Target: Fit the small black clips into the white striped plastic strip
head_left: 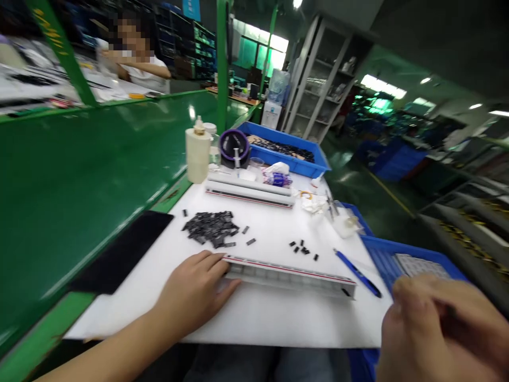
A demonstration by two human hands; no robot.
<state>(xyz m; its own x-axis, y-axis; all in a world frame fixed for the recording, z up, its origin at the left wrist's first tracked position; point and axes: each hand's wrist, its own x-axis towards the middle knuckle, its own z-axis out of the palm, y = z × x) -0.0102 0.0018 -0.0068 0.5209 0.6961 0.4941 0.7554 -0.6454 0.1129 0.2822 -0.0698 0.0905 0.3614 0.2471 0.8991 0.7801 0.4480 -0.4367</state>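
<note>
My left hand (196, 289) has its fingers and thumb around the left end of a long white rail (294, 275) with a red stripe along its top edge. The rail lies across the near part of the white table, and a small black piece sits inside its right end. My right hand (441, 323) is raised off the table's right side, fingers curled together and blurred; whatever it may hold is hidden. Beyond the rail lie a heap of small black pieces (210, 227) and several loose black chips (304, 250). A blue pen (358, 273) lies right of the rail.
More white rails (250, 192) lie farther back, near a pump bottle (198, 154), a purple-rimmed round container (234, 146) and a blue bin (286, 159) of dark parts. Blue crates (413, 249) stand at right. A green partition (99, 154) borders the left; another person (139, 63) sits beyond.
</note>
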